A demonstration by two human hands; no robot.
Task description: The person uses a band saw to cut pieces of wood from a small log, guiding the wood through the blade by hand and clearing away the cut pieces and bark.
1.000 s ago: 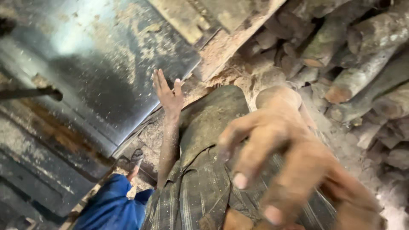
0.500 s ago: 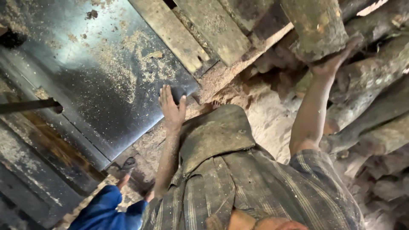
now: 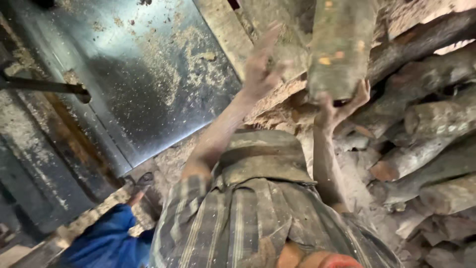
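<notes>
Right hand (image 3: pixel 342 106) grips thick log (image 3: pixel 342 47) from below, raised above log pile (image 3: pixel 426 149) at right. Left hand (image 3: pixel 263 64) open, fingers spread, just beside log, not on it. Better: second palm under log, elbows close, before swing toward dusty metal surface (image 3: pixel 148 74) at left.

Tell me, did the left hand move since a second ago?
Yes. The left hand was pressed flat by the edge of the dark metal sheet; now it is raised, with open fingers, toward the log that the right hand holds up.
</notes>
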